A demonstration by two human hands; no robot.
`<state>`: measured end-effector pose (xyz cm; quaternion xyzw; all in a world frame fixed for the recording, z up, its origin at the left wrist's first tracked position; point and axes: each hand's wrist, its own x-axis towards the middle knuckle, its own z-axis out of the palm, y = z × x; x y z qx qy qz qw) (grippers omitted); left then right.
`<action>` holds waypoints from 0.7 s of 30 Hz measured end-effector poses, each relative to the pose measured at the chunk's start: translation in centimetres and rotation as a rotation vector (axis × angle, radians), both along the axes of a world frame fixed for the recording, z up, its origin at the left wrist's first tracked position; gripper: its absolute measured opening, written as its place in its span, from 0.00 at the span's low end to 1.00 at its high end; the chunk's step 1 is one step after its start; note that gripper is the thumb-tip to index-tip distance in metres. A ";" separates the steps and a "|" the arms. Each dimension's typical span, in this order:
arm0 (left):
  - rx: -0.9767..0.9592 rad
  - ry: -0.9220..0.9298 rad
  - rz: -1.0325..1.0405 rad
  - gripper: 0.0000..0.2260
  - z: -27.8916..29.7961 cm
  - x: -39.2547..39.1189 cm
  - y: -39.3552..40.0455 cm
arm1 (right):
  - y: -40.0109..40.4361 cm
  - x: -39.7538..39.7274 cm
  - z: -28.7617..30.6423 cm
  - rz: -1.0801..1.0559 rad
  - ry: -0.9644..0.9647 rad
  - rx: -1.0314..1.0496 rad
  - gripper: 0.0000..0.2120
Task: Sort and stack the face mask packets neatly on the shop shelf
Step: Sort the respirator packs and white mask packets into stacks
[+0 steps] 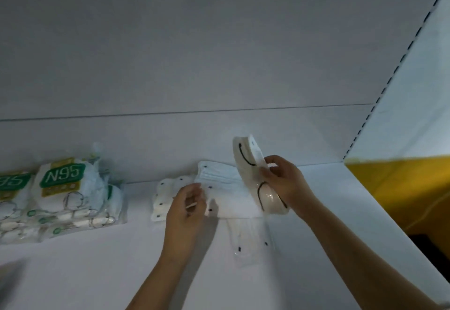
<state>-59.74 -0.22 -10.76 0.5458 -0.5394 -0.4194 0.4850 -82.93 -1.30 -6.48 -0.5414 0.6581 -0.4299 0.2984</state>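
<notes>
**Mask packets on a white shelf**

The right hand (283, 183) holds a clear packet (253, 175) by its edge, with thumb and fingers pinched on it. The packet is lifted and tilted, above the right end of the pile. Inside it is a cream mask with black ear loops – one loop shows near the top and one near the bottom.

The left hand (187, 208) is over the low pile of mask packets (219, 188) in the middle of the white shelf (97, 273). Its fingers are curled and seem to nip a thin pale strip, but what the strip is cannot be told. The pile is white and pale blue, with small black dots on it. Part of it is hidden behind both hands.

One more packet in clear wrap (246, 244) lies flat in front of the pile, nearer the person. It is pale on the pale shelf, so its edges are hard to see.

At the far left stand the N95 packs (63, 188) – white bags with green labels. They are well apart from the pile. The leftmost one is cut off by the edge of the view, and its letters are only partly there.

The light is dim and the picture is a bit blurry.
</notes>
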 end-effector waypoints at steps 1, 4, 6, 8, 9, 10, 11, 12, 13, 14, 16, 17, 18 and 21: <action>0.048 0.046 -0.002 0.11 0.8 -1.0 0.4 | 0.2 -0.1 0.5 0.047 -0.204 0.041 0.03; 0.224 0.158 -0.138 0.14 2.4 -3.9 1.4 | 0.8 1.3 0.5 0.226 -0.481 0.145 0.07; 0.314 0.261 -0.153 0.11 2.4 -5.1 1.6 | 1.0 2.4 -0.3 0.289 -0.481 0.132 0.09; 0.367 0.325 0.028 0.09 1.9 -5.1 1.6 | 0.8 2.4 -1.7 0.239 -0.278 0.002 0.09; 0.374 0.304 0.143 0.09 1.7 -4.6 1.6 | 0.6 1.8 -2.4 0.224 -0.082 -0.069 0.10; 0.360 0.263 0.244 0.08 1.5 -3.8 1.6 | 0.5 1.1 -3.1 0.259 0.158 -0.107 0.14; 0.336 0.237 0.326 0.08 1.4 -3.0 1.7 | 0.4 0.4 -3.8 0.355 0.391 -0.091 0.21; 0.316 0.225 0.382 0.06 1.3 -2.1 1.8 | 0.4 0.0 -4.3 0.468 0.606 -0.040 0.27; 0.300 0.218 0.420 0.05 1.3 -1.3 2.0 | 0.3 -0.2 -4.9 0.560 0.781 0.008 0.31; 0.286 0.203 0.441 0.04 1.3 -0.7 2.3 | 0.4 -0.3 -5.2 0.604 0.916 0.021 0.29; 0.263 0.177 0.458 0.03 1.3 0.0 2.7 | 0.5 -0.2 -4.8 0.508 1.040 -0.106 0.17; 0.250 0.170 0.466 0.03 1.2 0.1 3.0 | 0.4 -0.2 -4.4 0.421 1.018 -0.156 0.12; 0.237 0.165 0.478 0.03 1.1 0.1 3.2 | 0.4 -0.5 -3.8 0.324 0.934 -0.195 0.10; 0.216 0.204 0.561 0.05 1.1 -0.4 3.9 | 0.1 -1.5 -3.4 0.301 0.691 -0.227 0.16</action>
